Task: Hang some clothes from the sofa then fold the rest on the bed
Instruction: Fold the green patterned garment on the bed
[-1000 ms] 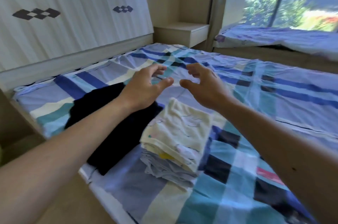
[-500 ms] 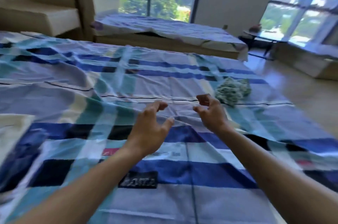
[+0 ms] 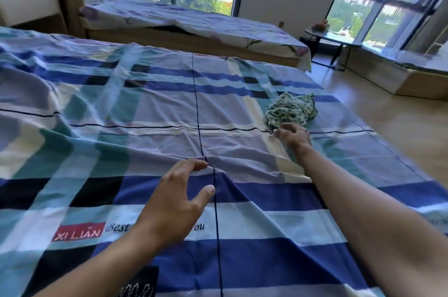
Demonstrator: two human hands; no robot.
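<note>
A crumpled green-and-white patterned garment [image 3: 292, 109] lies on the blue plaid bed sheet [image 3: 135, 112] near the bed's right edge. My right hand [image 3: 293, 135] stretches out just in front of it, fingers loosely curled, fingertips at the garment's near edge; whether they touch it I cannot tell. My left hand [image 3: 178, 196] hovers over the middle of the sheet with fingers spread and holds nothing.
A low platform with a purple floral cover [image 3: 194, 23] runs along the windows behind the bed. A small dark side table [image 3: 327, 40] stands at the right, beside a wooden window bench [image 3: 397, 76]. Wood floor [image 3: 388, 122] lies to the bed's right.
The view has swung right, away from the folded pile and headboard. My right hand has reached forward to the patterned garment. My left hand has stayed low over the sheet.
</note>
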